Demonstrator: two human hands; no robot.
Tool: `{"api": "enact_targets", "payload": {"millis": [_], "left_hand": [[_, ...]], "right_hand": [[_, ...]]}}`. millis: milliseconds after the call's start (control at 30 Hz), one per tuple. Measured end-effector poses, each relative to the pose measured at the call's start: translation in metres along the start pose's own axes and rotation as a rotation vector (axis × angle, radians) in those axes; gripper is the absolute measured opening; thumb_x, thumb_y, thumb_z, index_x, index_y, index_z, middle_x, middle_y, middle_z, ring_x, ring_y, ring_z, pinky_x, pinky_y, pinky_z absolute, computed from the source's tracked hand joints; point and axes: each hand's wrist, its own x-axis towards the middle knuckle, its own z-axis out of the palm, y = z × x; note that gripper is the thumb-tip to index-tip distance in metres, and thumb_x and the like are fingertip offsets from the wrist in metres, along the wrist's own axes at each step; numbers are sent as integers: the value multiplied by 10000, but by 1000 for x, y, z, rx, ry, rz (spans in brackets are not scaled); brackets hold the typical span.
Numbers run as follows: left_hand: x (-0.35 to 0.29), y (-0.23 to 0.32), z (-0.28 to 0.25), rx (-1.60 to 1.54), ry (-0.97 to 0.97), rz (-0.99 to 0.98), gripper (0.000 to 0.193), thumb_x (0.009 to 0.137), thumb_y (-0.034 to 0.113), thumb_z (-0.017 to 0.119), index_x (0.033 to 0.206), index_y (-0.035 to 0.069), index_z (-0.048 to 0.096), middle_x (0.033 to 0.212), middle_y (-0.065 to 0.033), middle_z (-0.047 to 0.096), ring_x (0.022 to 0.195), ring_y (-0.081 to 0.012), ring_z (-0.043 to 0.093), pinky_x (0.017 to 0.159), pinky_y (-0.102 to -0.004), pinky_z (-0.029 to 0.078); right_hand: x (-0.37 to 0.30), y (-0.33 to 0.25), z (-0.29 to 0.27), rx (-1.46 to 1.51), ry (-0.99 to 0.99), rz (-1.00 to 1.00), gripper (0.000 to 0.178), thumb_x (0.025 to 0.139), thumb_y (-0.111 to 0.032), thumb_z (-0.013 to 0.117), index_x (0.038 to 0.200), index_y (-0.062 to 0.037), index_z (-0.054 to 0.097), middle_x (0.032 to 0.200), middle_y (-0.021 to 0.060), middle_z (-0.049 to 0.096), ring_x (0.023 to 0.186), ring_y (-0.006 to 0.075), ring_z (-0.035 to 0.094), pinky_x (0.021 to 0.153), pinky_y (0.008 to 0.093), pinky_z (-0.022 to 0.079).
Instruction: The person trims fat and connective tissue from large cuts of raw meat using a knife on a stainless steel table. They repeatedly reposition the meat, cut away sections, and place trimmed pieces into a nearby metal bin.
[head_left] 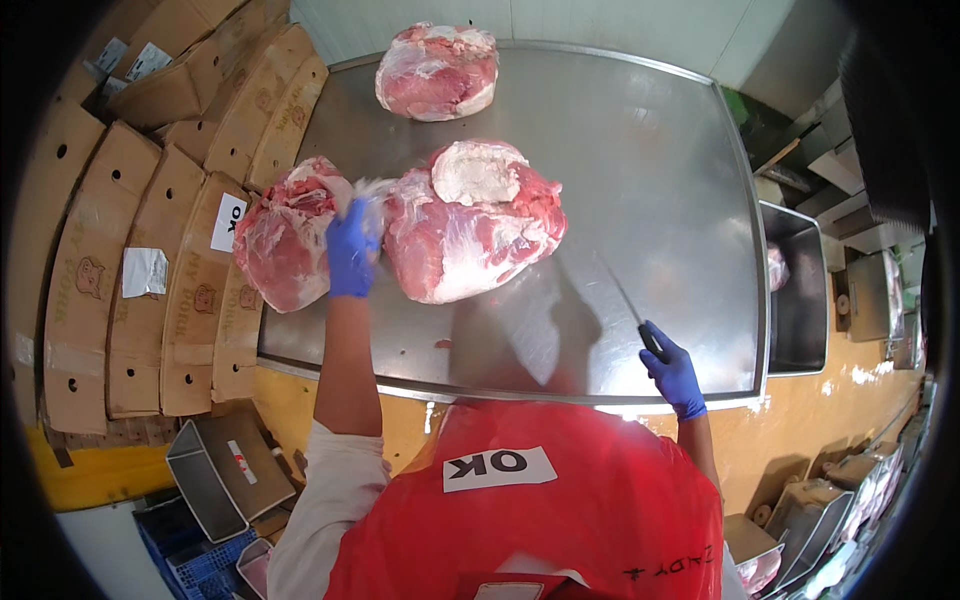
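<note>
My left hand [350,250], in a blue glove, closes on the right edge of a raw cut of meat [285,240] at the table's left side. Its fingertips are slightly blurred beside a pale flap between this cut and a larger one. That larger raw cut [450,240], with white fat and a pale round patch on top, lies just right of the hand. In my right hand [676,372], also blue-gloved, is a knife [630,303] by its black handle. Its thin blade points up and left over the table, apart from the meat. A third cut [438,75] lies at the far edge.
The steel table [660,180] has a raised rim. Cardboard boxes [140,270] stand stacked along its left side. A deep metal bin [797,300] with meat inside stands at the right. Metal tubs [225,475] and blue crates [205,560] sit lower left.
</note>
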Motion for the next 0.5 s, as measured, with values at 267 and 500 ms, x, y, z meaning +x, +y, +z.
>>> {"api": "enact_targets", "payload": {"millis": [267,500], "left_hand": [[-8,-124,-213,1092,-264,-47,615,964,407,765,1393,-10,625,1224,-123,721,1062,-230,705,865,-369,577],[11,0,-9,1517,-14,225,752,970,593,638,1432,0,633,1365,-310,660,1279,-437,645,1014,-506,535]], "right_hand": [[-17,96,11,-2,103,51,600,979,-91,696,1554,-19,542,1291,101,772,927,118,685,827,294,554],[-13,73,13,-173,87,-6,575,968,-137,725,1519,-50,586,1280,190,768,1115,181,737,953,324,560]]}}
